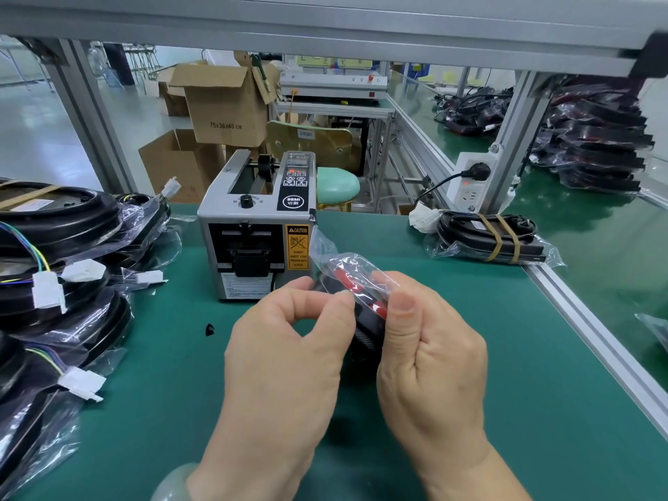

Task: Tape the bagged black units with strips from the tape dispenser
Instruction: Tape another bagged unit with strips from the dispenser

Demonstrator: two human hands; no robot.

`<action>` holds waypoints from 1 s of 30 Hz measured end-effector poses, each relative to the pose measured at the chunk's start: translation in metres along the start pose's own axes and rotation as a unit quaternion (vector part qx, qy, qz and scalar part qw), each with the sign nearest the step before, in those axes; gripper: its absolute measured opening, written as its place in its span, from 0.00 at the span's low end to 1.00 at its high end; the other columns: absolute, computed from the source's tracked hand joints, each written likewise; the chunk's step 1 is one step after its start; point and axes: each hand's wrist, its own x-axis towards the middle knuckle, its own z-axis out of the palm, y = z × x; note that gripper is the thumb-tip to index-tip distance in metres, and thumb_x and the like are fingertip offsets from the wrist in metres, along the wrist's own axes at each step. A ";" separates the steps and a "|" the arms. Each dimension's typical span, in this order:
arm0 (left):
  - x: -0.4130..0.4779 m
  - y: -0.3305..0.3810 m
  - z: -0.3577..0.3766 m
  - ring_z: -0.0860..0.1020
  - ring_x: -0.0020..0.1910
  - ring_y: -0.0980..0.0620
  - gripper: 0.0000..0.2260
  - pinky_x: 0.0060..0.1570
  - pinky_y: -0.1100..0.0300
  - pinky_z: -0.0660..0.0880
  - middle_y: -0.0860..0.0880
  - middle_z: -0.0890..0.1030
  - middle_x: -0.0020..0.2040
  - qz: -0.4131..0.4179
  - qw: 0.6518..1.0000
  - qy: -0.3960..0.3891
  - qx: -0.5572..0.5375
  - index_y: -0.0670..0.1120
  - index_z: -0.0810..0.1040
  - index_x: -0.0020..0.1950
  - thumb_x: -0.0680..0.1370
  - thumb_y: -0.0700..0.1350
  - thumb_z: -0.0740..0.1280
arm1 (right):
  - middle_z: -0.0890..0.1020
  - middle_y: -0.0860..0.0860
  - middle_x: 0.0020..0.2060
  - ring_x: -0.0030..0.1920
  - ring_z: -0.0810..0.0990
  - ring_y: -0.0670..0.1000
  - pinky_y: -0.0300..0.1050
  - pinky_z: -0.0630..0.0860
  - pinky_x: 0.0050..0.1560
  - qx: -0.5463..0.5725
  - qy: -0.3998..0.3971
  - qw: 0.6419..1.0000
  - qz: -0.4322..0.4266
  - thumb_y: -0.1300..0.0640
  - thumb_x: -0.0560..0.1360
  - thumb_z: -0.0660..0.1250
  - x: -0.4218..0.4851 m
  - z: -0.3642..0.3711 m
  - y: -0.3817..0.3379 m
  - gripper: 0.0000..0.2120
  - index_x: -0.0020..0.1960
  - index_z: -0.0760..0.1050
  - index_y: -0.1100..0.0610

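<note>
Bagged black unit is up off the green mat, held near us between both hands, just in front of the tape dispenser. Our left hand pinches the clear plastic between thumb and forefinger. Our right hand curls round the unit's right side, thumb pressed on the film.

We judge this the folding step: the loose bag mouth sticks up, crinkled, toward the dispenser and wants flattening before any strip goes on. We can't make out a strip at the outlet. So the next move calls for one hand to pin the fold while the other reaches for tape.

The film looks thin, glossy and slippery. The unit inside looks hard and round-edged, black with red patches. Far right, a banded unit lies in its bag under two tan strips. On the left sits a heap of bagged black discs with white connectors.
</note>
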 end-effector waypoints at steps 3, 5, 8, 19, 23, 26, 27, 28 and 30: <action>0.000 -0.002 -0.003 0.75 0.58 0.66 0.07 0.66 0.57 0.67 0.61 0.81 0.56 0.025 0.999 -0.003 0.037 0.57 0.84 0.37 0.66 0.59 0.70 | 0.83 0.44 0.47 0.48 0.81 0.49 0.52 0.77 0.44 0.004 0.000 1.000 0.004 0.51 0.82 0.51 0.000 0.000 0.000 0.19 0.53 0.81 0.52; 0.000 -0.003 -0.006 0.73 0.60 0.69 0.09 0.67 0.59 0.65 0.62 0.79 0.58 0.031 0.999 -0.019 0.035 0.57 0.84 0.38 0.66 0.60 0.68 | 0.83 0.44 0.47 0.48 0.82 0.50 0.52 0.77 0.44 0.013 0.001 1.000 0.013 0.51 0.82 0.51 0.000 -0.001 0.001 0.19 0.54 0.81 0.53; 0.001 -0.002 -0.009 0.69 0.63 0.73 0.11 0.69 0.56 0.62 0.61 0.79 0.60 0.020 0.998 -0.057 0.008 0.57 0.85 0.39 0.66 0.59 0.66 | 0.83 0.44 0.46 0.47 0.82 0.50 0.52 0.77 0.44 0.008 0.002 1.000 0.016 0.51 0.82 0.51 0.001 -0.001 0.001 0.19 0.53 0.81 0.53; 0.006 0.002 -0.010 0.72 0.62 0.69 0.11 0.69 0.55 0.65 0.52 0.83 0.54 0.041 0.995 -0.081 0.034 0.53 0.84 0.35 0.67 0.57 0.66 | 0.83 0.45 0.46 0.47 0.81 0.49 0.50 0.77 0.45 -0.004 0.003 1.000 0.000 0.52 0.82 0.51 0.000 0.000 0.000 0.19 0.53 0.81 0.54; 0.006 0.002 -0.009 0.72 0.62 0.68 0.10 0.68 0.55 0.66 0.53 0.83 0.54 0.042 0.996 -0.068 0.042 0.54 0.84 0.34 0.66 0.57 0.67 | 0.83 0.46 0.46 0.47 0.81 0.50 0.51 0.77 0.44 0.003 0.006 1.000 0.000 0.52 0.82 0.52 0.000 0.001 0.000 0.19 0.52 0.81 0.55; 0.006 0.001 -0.008 0.74 0.61 0.67 0.10 0.68 0.54 0.66 0.56 0.82 0.55 0.046 0.996 -0.061 0.041 0.54 0.84 0.36 0.66 0.57 0.67 | 0.83 0.45 0.46 0.47 0.81 0.49 0.50 0.77 0.44 -0.006 0.009 1.000 -0.002 0.52 0.82 0.52 0.000 0.000 0.000 0.19 0.52 0.81 0.54; 0.006 0.000 -0.008 0.74 0.61 0.67 0.10 0.68 0.54 0.67 0.57 0.82 0.56 0.048 0.996 -0.059 0.043 0.54 0.84 0.36 0.66 0.57 0.67 | 0.83 0.45 0.46 0.47 0.81 0.49 0.50 0.77 0.44 -0.008 0.010 1.000 -0.003 0.52 0.82 0.52 0.000 0.000 -0.001 0.19 0.52 0.81 0.54; 0.006 0.000 -0.007 0.74 0.61 0.66 0.10 0.67 0.54 0.67 0.58 0.82 0.56 0.048 0.996 -0.055 0.044 0.54 0.84 0.36 0.66 0.58 0.67 | 0.83 0.45 0.46 0.47 0.81 0.49 0.49 0.77 0.44 -0.011 0.011 1.000 -0.004 0.52 0.82 0.52 0.000 0.001 -0.001 0.18 0.52 0.81 0.54; 0.006 -0.002 -0.006 0.75 0.60 0.65 0.10 0.67 0.54 0.67 0.58 0.82 0.56 0.049 0.997 -0.044 0.037 0.54 0.84 0.36 0.66 0.57 0.67 | 0.83 0.45 0.46 0.47 0.81 0.49 0.49 0.77 0.44 -0.016 0.013 1.000 -0.004 0.53 0.82 0.52 0.000 0.001 -0.001 0.18 0.52 0.81 0.54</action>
